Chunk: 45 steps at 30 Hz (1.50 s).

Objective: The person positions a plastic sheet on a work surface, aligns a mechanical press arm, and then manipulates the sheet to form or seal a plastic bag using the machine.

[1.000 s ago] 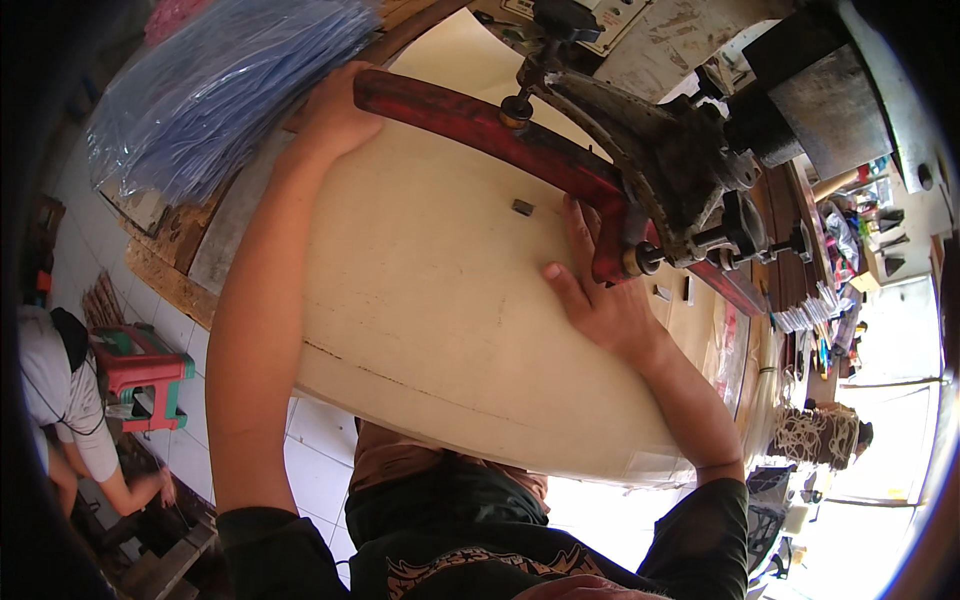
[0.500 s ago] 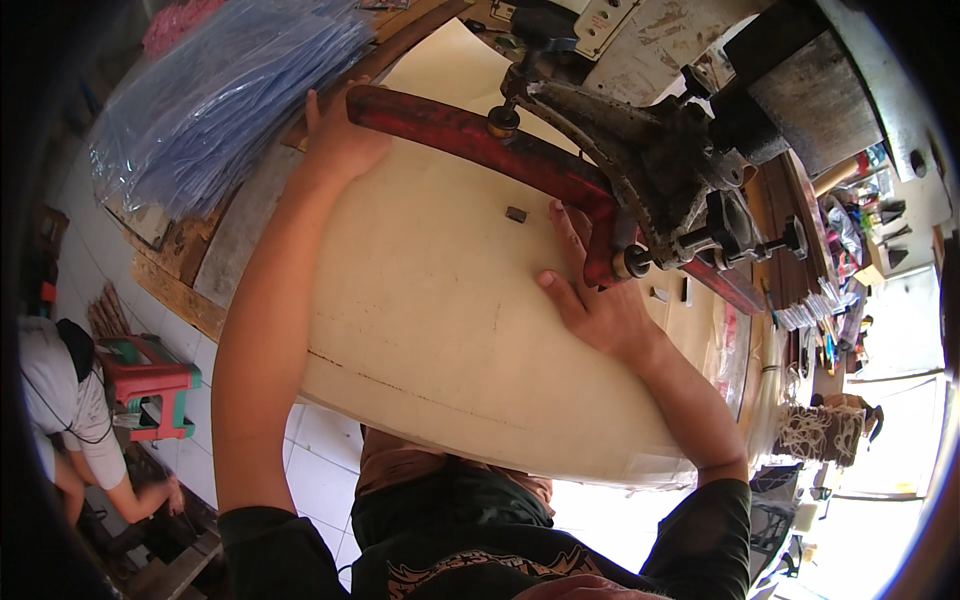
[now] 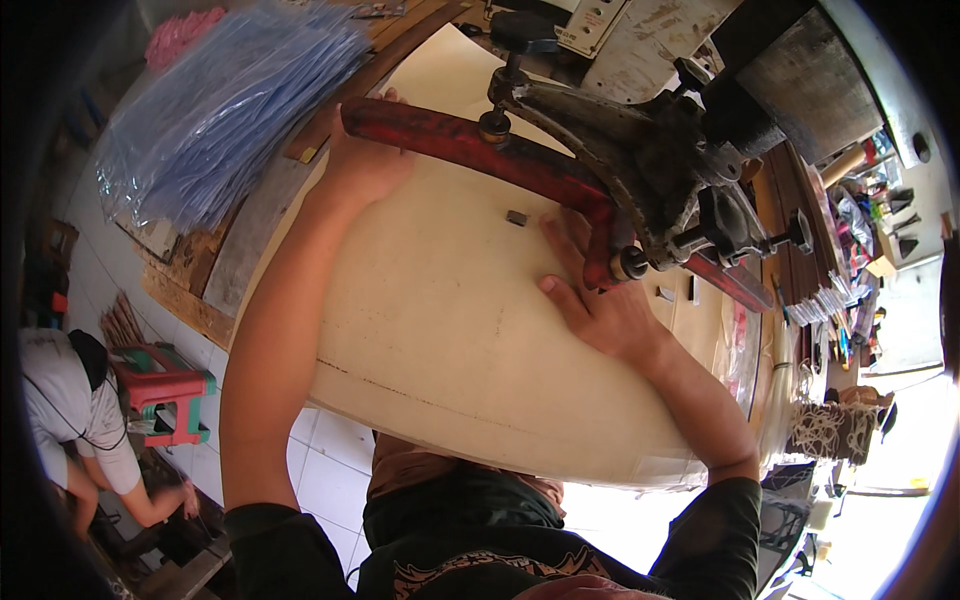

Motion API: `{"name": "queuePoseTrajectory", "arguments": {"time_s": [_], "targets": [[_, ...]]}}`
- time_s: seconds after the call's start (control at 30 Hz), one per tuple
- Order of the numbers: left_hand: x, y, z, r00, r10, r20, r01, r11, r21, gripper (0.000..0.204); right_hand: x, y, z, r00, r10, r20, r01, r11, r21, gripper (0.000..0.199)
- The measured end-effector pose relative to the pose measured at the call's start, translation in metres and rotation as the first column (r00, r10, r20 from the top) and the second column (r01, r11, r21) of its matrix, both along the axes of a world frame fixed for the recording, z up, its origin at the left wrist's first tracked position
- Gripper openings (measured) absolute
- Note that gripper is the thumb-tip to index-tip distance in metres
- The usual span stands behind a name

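Resting the right grip, spread flat, on the cream sheet at frame centre, with the left grip, closure unclear, partly behind the red bar; possibly risking a pinch from its lowering.

"What's at the upper left?"
"A wrapped stack, beside the sheet in the middle."
"And upper centre?"
"A bar over the sheet; a small block lies below the bar."

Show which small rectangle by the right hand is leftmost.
The lone dark rectangle left of the right hand; the other two rectangles sit together, right of that hand.
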<state>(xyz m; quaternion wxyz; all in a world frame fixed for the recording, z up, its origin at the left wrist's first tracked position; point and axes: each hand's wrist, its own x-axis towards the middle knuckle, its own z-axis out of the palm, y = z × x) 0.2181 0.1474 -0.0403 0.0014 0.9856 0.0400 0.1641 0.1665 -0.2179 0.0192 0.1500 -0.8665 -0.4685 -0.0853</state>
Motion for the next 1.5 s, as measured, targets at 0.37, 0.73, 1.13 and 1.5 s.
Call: {"name": "queuePoseTrajectory", "arguments": {"time_s": [0.37,0.73,1.13,1.5], "targets": [[-0.026,-0.062,0.039,0.931,-0.358,0.076,0.362,0.873,-0.326,0.037,0.001,-0.005,-0.003,0.999,-0.034,-0.019,0.034,0.999,-0.003,0.062],[-0.042,-0.088,0.055,0.845,-0.528,-0.086,0.418,0.751,-0.511,0.037,0.0,-0.003,-0.002,0.999,-0.038,-0.03,0.038,0.999,-0.003,0.062],[-0.05,-0.096,0.052,0.676,-0.728,-0.12,0.621,0.649,-0.44,0.069,0.004,-0.003,-0.005,0.997,-0.023,-0.076,0.03,0.996,0.089,0.065],[-0.053,-0.105,0.049,0.657,-0.75,-0.074,0.681,0.633,-0.368,0.07,0.005,-0.001,0.0,0.997,-0.014,-0.073,0.022,0.994,0.104,0.069]]}}
